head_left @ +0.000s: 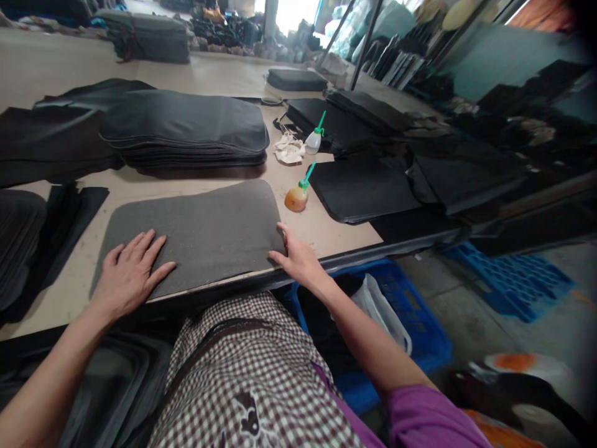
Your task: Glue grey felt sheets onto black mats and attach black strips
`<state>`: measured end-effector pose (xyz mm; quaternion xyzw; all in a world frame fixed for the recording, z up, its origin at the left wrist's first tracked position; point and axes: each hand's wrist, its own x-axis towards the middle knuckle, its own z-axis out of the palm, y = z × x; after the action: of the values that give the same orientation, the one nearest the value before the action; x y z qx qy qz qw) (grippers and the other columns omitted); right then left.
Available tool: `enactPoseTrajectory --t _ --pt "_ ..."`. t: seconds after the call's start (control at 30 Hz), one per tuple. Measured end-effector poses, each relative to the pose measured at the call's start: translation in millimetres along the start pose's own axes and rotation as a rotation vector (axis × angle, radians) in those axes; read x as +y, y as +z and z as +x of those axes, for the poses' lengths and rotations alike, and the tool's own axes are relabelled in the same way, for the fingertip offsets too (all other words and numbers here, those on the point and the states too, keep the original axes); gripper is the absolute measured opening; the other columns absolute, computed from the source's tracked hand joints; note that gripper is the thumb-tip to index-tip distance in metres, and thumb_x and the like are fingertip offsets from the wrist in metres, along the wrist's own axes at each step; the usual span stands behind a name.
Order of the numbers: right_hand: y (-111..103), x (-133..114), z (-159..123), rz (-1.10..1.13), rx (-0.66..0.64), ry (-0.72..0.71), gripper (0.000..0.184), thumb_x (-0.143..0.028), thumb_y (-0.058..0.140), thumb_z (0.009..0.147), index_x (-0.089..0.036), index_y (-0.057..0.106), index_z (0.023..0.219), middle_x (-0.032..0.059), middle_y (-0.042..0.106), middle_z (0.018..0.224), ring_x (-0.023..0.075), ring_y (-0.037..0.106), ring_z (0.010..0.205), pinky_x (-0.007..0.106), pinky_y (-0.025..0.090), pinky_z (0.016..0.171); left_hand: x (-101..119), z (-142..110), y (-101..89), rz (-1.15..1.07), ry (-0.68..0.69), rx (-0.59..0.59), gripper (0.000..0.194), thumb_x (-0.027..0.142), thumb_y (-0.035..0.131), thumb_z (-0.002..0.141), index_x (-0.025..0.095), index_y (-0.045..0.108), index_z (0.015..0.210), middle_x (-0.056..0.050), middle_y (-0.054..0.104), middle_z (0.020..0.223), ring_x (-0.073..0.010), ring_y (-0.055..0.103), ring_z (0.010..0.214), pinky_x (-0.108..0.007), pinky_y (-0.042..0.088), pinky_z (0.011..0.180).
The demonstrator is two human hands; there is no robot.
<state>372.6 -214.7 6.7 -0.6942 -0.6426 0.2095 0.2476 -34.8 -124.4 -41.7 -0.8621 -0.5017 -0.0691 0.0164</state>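
A dark grey panel (pixel 200 233) with rounded corners lies flat at the front edge of the table, its matt side up. My left hand (pixel 133 270) rests on the panel's left part, palm down with fingers spread. At the panel's right edge is my right hand (pixel 298 255), thumb and forefinger apart and touching the edge; its other fingers are mostly hidden. Just beyond stands a squeeze bottle (pixel 296 198) of amber liquid with a green nozzle. Farther back is a second squeeze bottle (pixel 313 142), whitish, beside a crumpled white cloth (pixel 290 149).
A stack of black stitched panels (pixel 186 127) sits behind the grey one. More dark pieces (pixel 23 236) lie at left, and black sheets (pixel 368 186) at right. Below the table edge is a blue crate (pixel 420 317) holding a white bag; another blue crate (pixel 513 280) is on the floor.
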Motion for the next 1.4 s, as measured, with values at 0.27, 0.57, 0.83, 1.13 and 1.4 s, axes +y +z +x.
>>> enactPoseTrajectory --t 0.27,0.57,0.83,1.13,1.4 --pt "-11.6 -26.3 12.6 0.052 -0.083 -0.052 0.061 -0.025 0.065 0.092 -0.015 0.048 0.149 0.0002 0.063 0.079 0.0205 0.061 0.073 0.033 0.049 0.075 0.1 -0.2 0.4 -0.007 -0.003 0.011 0.076 0.063 0.028 0.102 0.02 0.033 0.165 -0.013 0.028 0.173 -0.0333 0.024 0.16 -0.055 0.019 0.126" --pt "8.8 -70.0 32.8 0.509 -0.25 -0.17 0.056 -0.027 0.073 0.089 -0.022 0.056 0.142 -0.0074 0.046 0.074 0.0104 0.048 0.061 0.025 0.047 0.061 1.1 -0.8 -2.4 0.005 0.008 -0.004 0.078 0.064 0.022 0.103 0.018 0.035 0.164 -0.014 0.025 0.174 -0.0344 0.024 0.16 -0.056 0.019 0.126" --pt "-28.7 -45.9 27.8 0.96 -0.167 -0.068 0.059 -0.039 0.082 0.084 -0.027 0.06 0.138 -0.0058 0.052 0.076 0.01 0.049 0.058 0.021 0.05 0.048 1.5 -1.1 -1.6 -0.01 0.004 0.007 0.077 0.065 0.024 0.103 0.019 0.033 0.165 -0.014 0.027 0.173 -0.0348 0.025 0.159 -0.056 0.019 0.126" --pt "-12.5 23.4 16.6 0.534 -0.047 0.057 0.058 -0.039 0.073 0.086 -0.021 0.057 0.138 -0.004 0.058 0.079 0.012 0.052 0.061 0.025 0.047 0.057 2.0 -1.0 -1.7 -0.023 -0.008 0.007 0.076 0.063 0.029 0.102 0.022 0.031 0.166 -0.012 0.026 0.174 -0.0346 0.025 0.16 -0.055 0.019 0.127" --pt "6.4 25.2 10.6 -0.003 0.08 -0.051 0.056 -0.03 0.065 0.091 -0.019 0.054 0.145 0.0044 0.067 0.094 0.0215 0.063 0.081 0.036 0.052 0.082 2.7 -0.4 -2.8 0.008 0.001 0.004 0.077 0.064 0.025 0.102 0.02 0.032 0.165 -0.014 0.027 0.173 -0.0337 0.025 0.16 -0.055 0.019 0.126"
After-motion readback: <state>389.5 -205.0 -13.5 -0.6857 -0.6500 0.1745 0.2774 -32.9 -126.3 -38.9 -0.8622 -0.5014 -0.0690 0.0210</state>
